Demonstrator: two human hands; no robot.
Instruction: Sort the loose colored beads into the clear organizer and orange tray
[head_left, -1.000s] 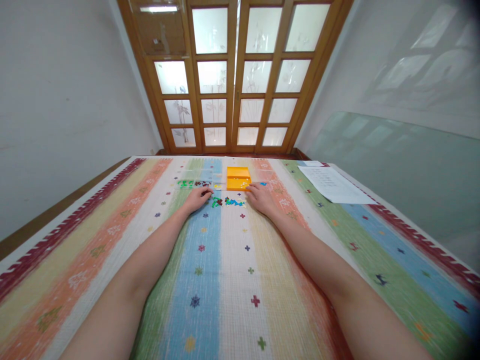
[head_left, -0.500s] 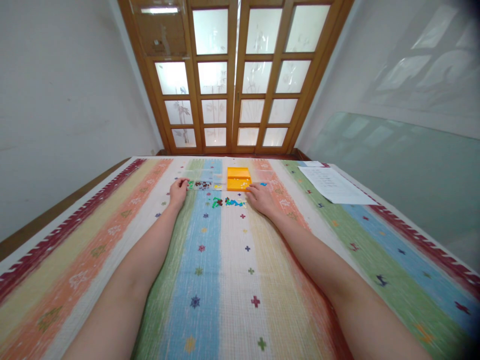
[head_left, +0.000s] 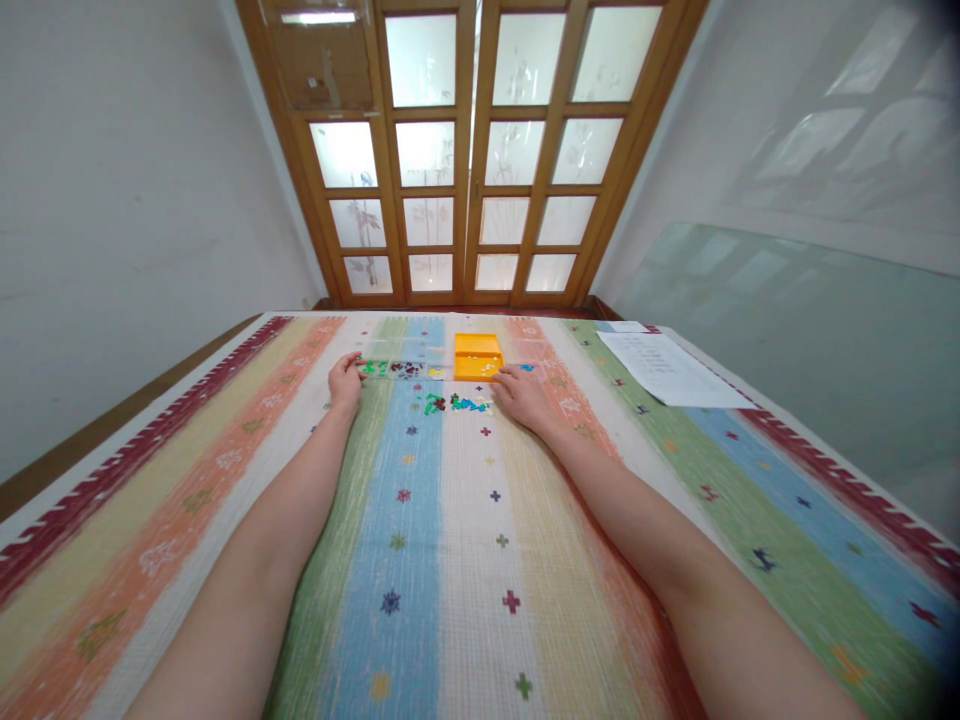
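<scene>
The loose mixed pieces lie ahead at twelve o'clock; from them, the green pieces sit at ten and the orange box at one. Your left hand, fingers narrow, seems to be sorting by colour beside the green; your right hand curves loosely at three, both grips unclear. Next likely calls for a fine pinch.

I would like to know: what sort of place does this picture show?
Probably a room in a home, perhaps a dining room. It has a striped, patterned tablecloth, wood-framed glass doors beyond it, and pale walls on both sides.
</scene>
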